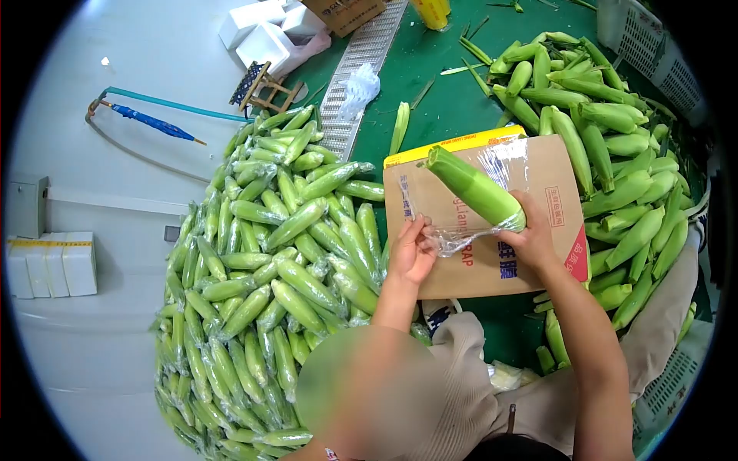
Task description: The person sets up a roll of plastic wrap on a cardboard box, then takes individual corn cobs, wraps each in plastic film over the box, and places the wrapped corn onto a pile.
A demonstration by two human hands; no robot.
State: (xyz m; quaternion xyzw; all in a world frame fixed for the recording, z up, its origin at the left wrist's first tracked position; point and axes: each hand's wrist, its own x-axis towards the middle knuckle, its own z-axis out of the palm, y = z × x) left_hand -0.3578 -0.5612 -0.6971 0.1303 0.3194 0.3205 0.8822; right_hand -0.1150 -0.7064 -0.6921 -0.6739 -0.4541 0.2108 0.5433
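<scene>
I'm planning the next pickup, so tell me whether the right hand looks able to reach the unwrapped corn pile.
Probably yes: the right hand is near the unwrapped corn pile, with only open cardboard between, though it would first have to release the corn ear it grips.

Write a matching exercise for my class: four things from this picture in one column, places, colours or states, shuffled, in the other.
1. Left hand
2. Right hand
3. Wrapped corn
4. Umbrella

A. Heaped left of the carton
B. Blue
C. Touching clear film
D. Gripping one end of an ear

Pairs: 1-C, 2-D, 3-A, 4-B
</scene>
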